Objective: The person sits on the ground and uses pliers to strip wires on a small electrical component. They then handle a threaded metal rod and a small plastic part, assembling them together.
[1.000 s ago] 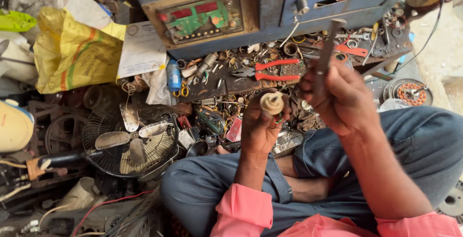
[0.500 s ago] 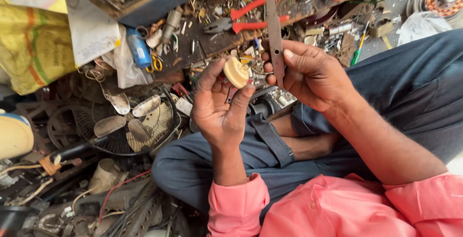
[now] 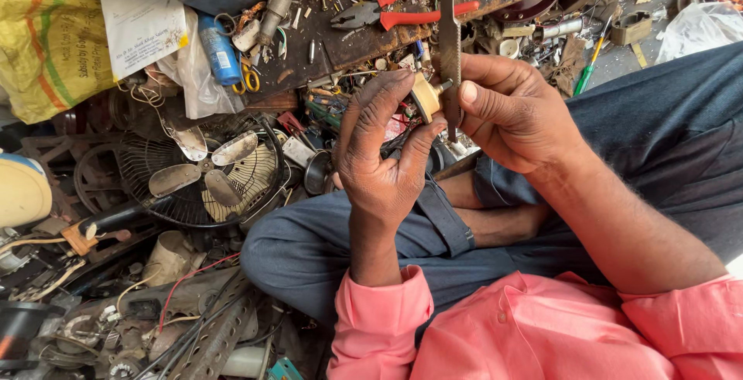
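Centre-top of frame: left hand (image 3: 385, 165) fingers pinched on a small tan round knob-like part (image 3: 425, 96), right hand (image 3: 507, 111) clamped around a flat metal file (image 3: 448, 35) touching its stub (filing step, likely); next needs steady strokes.

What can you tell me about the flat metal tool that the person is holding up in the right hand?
The flat metal tool is a long, narrow strip of dull grey-brown metal, worn and stained. It stands nearly upright, its top end rising above the cluttered workbench. The right hand pinches its lower part between thumb and fingers. A small tan round part, held by the left hand, has a short metal stub that meets the tool's edge. Its lower end is hidden behind the thumb.
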